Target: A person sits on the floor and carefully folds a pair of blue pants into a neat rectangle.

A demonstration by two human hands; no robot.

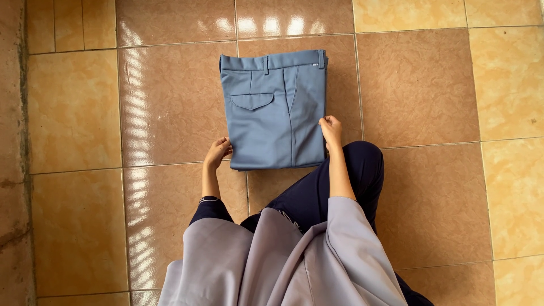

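**Folded trousers held at both lower corners**

While the folded blue-grey trousers (275, 110) lie flat on the tiled floor (430, 85), both of the person's hands rest at the bundle's near edge. The left hand (217, 152) sits at the lower left corner, fingers curled against the cloth edge, seemingly pinching it, though the view does not show how firm the hold is. The right hand (331, 130) is on the right side of the bundle, just above the lower right corner, fingers bent over the fold and touching the fabric.

The trousers are folded into a compact rectangle, with the waistband (272, 61) along the far edge and its belt loops showing. A flapped back pocket (253, 101) faces up on the left half; its flap is closed, so nothing of its inside can be seen. A vertical seam runs down the middle of the bundle.

The person's knee, in dark navy cloth (362, 164), is just beside the lower right corner of the trousers. A pale lilac garment (283, 260) drapes over the lower part of the view. The glossy tan tiles reflect light on the left of the bundle.
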